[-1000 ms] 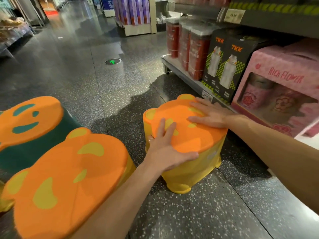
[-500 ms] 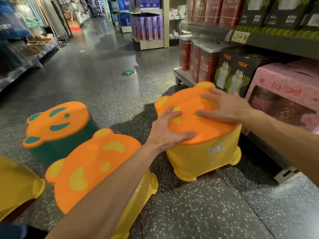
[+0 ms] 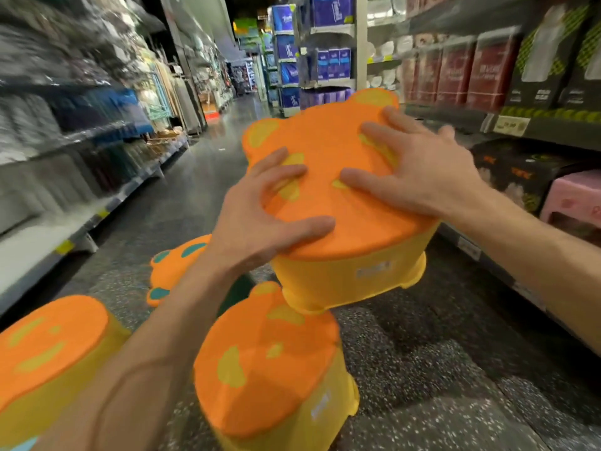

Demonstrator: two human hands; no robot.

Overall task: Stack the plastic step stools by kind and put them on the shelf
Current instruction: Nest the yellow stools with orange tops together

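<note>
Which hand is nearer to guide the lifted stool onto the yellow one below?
Left: the left hand holds the lifted stool on the side above the floor stool; the right hand is shelf-side.

A shop aisle runs from the lower right of the frame to the upper middle, over a dark speckled floor [image 3: 422, 353] that shines in the distance. At left, long shelves [image 3: 65, 157] of packaged goods are blurred. The shelves on the right [image 3: 455, 115] carry dark red boxes [image 3: 455, 73], black boxes with green checks [image 3: 546, 53], a yellow price tag [image 3: 510, 125] on the rail and a pink box [image 3: 572, 203] lower down. At upper middle stands a display of blue packs [image 3: 331, 63].
</note>
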